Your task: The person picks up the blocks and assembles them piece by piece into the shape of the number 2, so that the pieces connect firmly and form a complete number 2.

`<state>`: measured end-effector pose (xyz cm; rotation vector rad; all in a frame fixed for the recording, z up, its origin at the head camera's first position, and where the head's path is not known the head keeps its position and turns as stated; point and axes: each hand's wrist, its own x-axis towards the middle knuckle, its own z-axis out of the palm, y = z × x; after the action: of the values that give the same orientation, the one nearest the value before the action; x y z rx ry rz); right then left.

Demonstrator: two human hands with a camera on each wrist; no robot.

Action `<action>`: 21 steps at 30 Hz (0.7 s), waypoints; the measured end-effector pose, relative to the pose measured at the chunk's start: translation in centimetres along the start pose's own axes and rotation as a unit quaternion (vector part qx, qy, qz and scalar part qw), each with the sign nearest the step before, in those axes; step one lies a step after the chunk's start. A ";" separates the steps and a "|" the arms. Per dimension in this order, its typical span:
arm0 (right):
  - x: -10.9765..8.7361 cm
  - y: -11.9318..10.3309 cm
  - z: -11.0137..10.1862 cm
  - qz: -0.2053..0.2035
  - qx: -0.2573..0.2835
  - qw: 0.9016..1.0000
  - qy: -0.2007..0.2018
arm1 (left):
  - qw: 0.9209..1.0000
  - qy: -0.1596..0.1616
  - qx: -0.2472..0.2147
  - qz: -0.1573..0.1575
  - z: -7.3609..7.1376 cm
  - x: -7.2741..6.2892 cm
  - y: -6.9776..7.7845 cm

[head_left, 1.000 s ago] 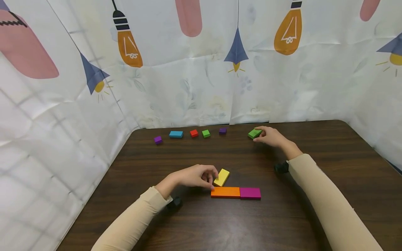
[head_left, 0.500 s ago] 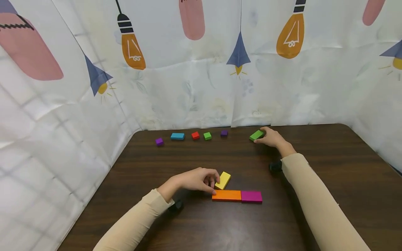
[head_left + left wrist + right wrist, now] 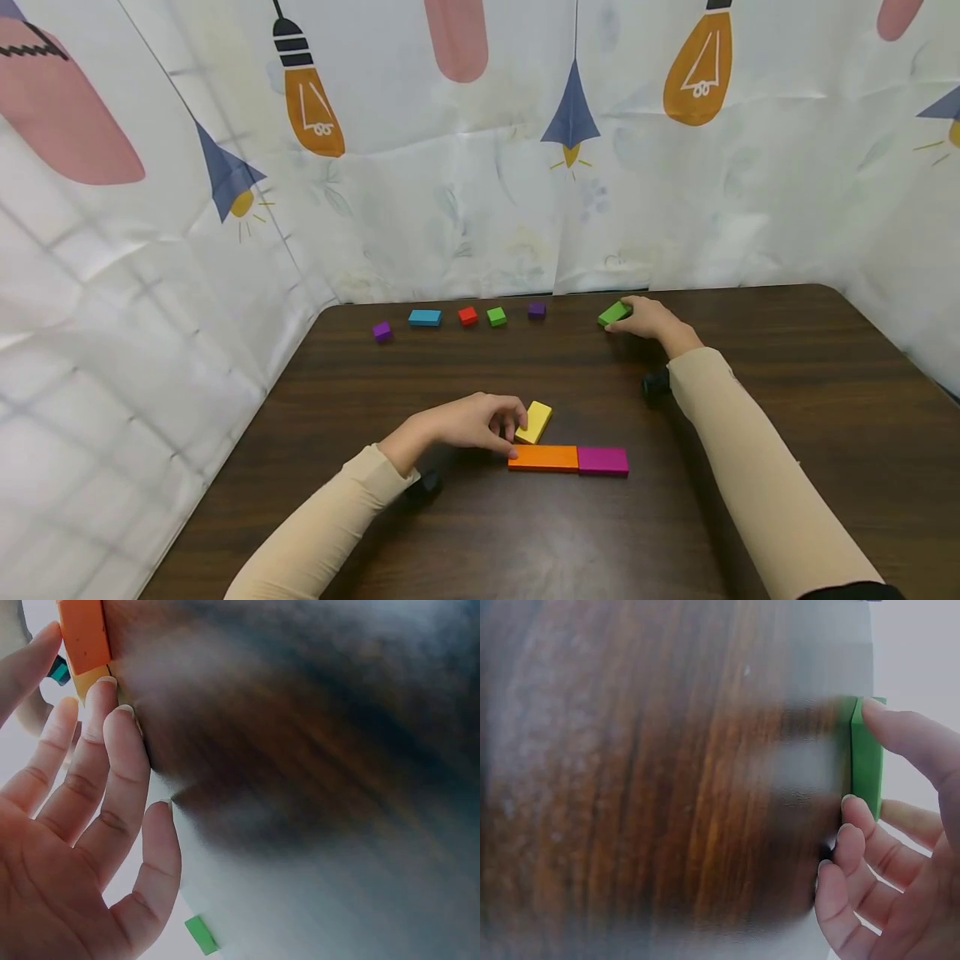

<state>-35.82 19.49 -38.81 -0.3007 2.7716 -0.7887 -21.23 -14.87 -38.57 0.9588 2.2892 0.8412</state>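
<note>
My left hand [image 3: 474, 421] touches the left end of an orange block [image 3: 543, 457] with its thumb. Its index finger reaches the yellow block [image 3: 535, 423], which lies slanted just behind the orange one; the other fingers are loosely bent. Against the orange block's right end sits a magenta block [image 3: 603, 461]. Farther back, my right hand [image 3: 651, 322] pinches a green rectangular block [image 3: 614, 313]. In the right wrist view, the thumb is at one end of this green block [image 3: 867, 761] and a fingertip at the other.
Along the back of the dark wooden table [image 3: 600, 542] lie a purple block [image 3: 382, 332], a blue block [image 3: 425, 317], a red block [image 3: 468, 316], a small green block [image 3: 497, 317] and a dark purple block [image 3: 537, 310]. A patterned white curtain [image 3: 465, 217] rises behind.
My right forearm has swung a little to the left, while the right fingers stay on the green block. The left hand stays at the orange and yellow blocks. The head view shifts slightly.
</note>
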 end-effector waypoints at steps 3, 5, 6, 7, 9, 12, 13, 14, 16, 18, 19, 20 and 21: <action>0.1 0.0 -0.1 -0.002 -0.002 1.000 0.000 | 1.000 -0.001 -0.002 0.001 -0.1 0.0 0.0; 0.2 0.0 -0.2 -0.002 0.000 1.000 0.002 | 1.000 -0.001 0.000 0.001 -0.1 0.1 0.1; 0.2 0.0 -0.2 -0.003 0.002 1.000 0.003 | 1.000 0.000 0.002 0.001 -0.1 0.1 0.1; 0.2 0.0 -0.3 -0.004 0.004 1.000 0.004 | 1.000 0.000 0.003 0.001 -0.1 0.1 0.0; 0.2 0.0 -0.3 -0.003 0.009 1.000 0.006 | 1.000 0.001 0.006 0.001 -0.1 0.2 -0.1; 0.1 -0.2 -0.4 -0.004 0.017 1.000 0.009 | 1.000 0.003 0.007 0.004 -0.1 0.2 -0.2; 0.1 -0.2 -0.4 -0.005 0.019 1.000 0.011 | 1.000 0.003 0.007 0.004 -0.2 0.2 -0.1; 0.1 -0.2 -0.4 -0.006 0.019 1.000 0.013 | 1.000 0.003 0.006 0.005 -0.2 0.2 -0.1; 0.1 -0.2 -0.3 -0.008 0.017 1.000 0.018 | 1.000 0.004 0.006 0.006 -0.2 0.2 -0.1; 0.1 -0.2 -0.1 -0.012 0.013 1.000 0.020 | 1.000 0.003 0.003 0.005 -0.2 0.1 -0.1; 0.1 -0.2 0.0 -0.013 0.011 1.000 0.020 | 1.000 0.002 0.002 0.005 -0.1 0.1 -0.1; 0.1 -0.1 0.1 -0.015 0.010 1.000 0.020 | 1.000 0.002 0.001 0.005 -0.1 0.1 -0.1; 0.1 -0.1 0.1 -0.016 0.008 1.000 0.020 | 1.000 0.001 0.000 0.004 -0.1 0.1 -0.1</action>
<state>-35.84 19.33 -38.87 -0.3314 2.8022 -0.8339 -21.36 -14.88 -38.63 0.9694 2.2884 0.8461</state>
